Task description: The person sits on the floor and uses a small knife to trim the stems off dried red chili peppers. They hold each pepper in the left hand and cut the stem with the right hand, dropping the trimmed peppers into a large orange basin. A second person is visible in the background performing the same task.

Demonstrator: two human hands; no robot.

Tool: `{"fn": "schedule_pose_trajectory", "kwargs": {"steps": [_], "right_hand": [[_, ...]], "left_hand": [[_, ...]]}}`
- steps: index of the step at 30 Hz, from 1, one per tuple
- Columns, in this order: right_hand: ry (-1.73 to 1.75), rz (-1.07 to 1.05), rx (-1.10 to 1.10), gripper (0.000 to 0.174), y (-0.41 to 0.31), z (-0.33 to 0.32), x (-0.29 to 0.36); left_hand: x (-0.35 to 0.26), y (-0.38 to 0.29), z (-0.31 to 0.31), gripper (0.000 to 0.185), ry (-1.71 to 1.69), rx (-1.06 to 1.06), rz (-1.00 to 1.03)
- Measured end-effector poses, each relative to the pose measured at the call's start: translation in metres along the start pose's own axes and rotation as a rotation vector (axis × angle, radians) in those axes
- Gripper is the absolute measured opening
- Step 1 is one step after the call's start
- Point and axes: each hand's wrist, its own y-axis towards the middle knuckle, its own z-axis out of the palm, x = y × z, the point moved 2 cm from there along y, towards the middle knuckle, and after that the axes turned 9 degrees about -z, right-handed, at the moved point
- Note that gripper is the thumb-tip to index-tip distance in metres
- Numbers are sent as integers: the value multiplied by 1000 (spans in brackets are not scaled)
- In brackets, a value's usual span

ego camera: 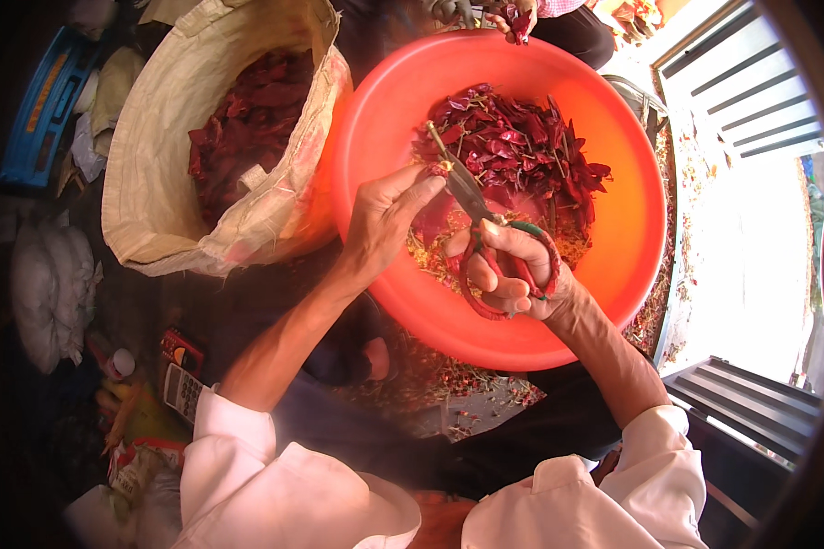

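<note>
My left hand (388, 213) pinches a dried red chili (439, 169) between thumb and fingertips, with most of the pod hidden by the fingers. Its pale stem (435, 137) points up and away from me. My right hand (522, 267) grips scissors (468, 191) by handles wrapped in red and green. The dark blades reach the stem's base beside my left fingertips; whether they have cut through cannot be made out. Both hands are over a large orange-red plastic basin (628, 274), where dried red chilies (508, 141) are heaped above yellowish seeds and scraps (426, 261).
A woven sack (151, 171) holding dark red chilies (254, 117) stands left of the basin. Another person's hand (501, 24) holds chilies at the far rim. Stem scraps (481, 381) litter the floor. A calculator (182, 391) and white bag (51, 288) lie left; a barred metal door (748, 82) is right.
</note>
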Motion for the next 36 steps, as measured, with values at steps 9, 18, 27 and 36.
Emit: {"fn": "schedule_pose_trajectory", "kwargs": {"steps": [9,18,27,36], "right_hand": [[-689,-28,-153,40,2,0,28],[-1450,265,43,23,18,15,109],[-1330,96,31,38,2,1,82],[-1464,-373,-201,42,-12,-14,49]], "left_hand": [[2,4,-4,30,-33,165,-159],[-4,6,7,27,-102,52,4],[2,6,4,34,-149,127,-130],[-4,2,3,28,-301,313,-205]]}}
